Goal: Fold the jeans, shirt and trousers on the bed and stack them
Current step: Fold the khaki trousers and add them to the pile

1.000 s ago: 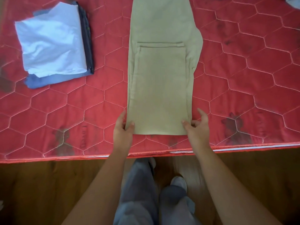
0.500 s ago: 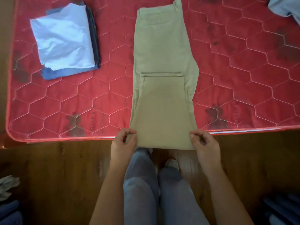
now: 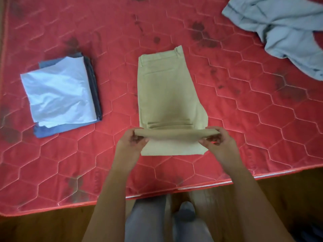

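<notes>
Khaki trousers (image 3: 167,91) lie lengthwise on the red mattress (image 3: 244,119), waistband at the far end. My left hand (image 3: 130,143) pinches the left corner of their folded near end, and my right hand (image 3: 217,141) pinches the right corner. That end is lifted off the bed and doubled back over the trousers. On the left sits a stack with a folded light blue shirt (image 3: 59,91) on top of folded blue and dark garments (image 3: 52,131).
A crumpled pale blue garment (image 3: 286,32) lies at the far right of the mattress. The mattress front edge (image 3: 192,187) runs just before my legs, with wooden floor (image 3: 43,227) below it.
Both hands have lifted the trousers' near end from the mattress edge and carried it forward over the rest. The view has shifted so more of the bed shows.
</notes>
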